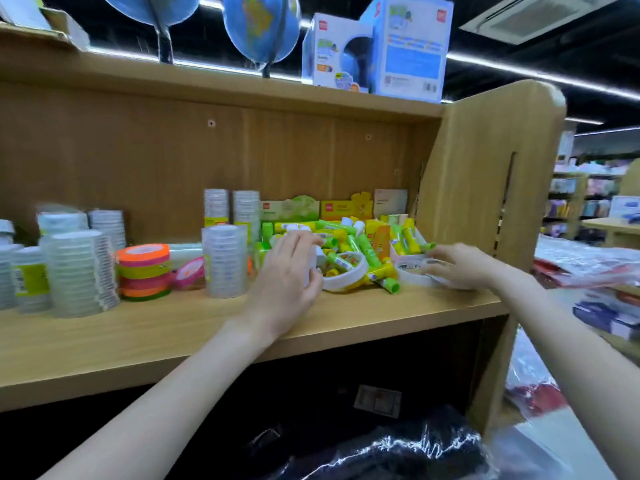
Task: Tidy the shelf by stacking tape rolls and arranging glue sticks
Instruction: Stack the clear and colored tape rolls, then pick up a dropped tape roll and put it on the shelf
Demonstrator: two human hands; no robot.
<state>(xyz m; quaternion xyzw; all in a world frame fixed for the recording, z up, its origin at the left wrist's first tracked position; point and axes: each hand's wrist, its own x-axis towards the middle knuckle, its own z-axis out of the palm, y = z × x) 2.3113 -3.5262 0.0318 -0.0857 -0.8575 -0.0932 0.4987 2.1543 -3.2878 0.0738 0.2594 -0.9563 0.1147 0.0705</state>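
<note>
A loose heap of green-and-yellow glue sticks (360, 249) fills the right end of the wooden shelf (207, 327), up against the shelf's side panel (485, 174). Behind the heap stand low cardboard display boxes (323, 207). Left of the heap a clear stack of tape rolls (225, 261) stands upright, with two taller stacks (231, 207) behind it near the back wall. Further left of the heap lie a pile of neon orange, yellow and pink tape rolls (143, 271) and more clear stacks (78, 271).

The left hand (289, 277) curls around a white tape roll (313, 261) at the heap's left edge; just beside it a white ring of tape (346, 277) lies among the sticks. The right hand (457, 265) rests at the heap's right edge, fingers bent onto another flat white tape roll (415, 273); blur hides whether it truly grips.

On the board above the heap stand two globes (261, 27) and blue boxes (377, 50). Beyond the side panel, store aisles (585, 202) show.
</note>
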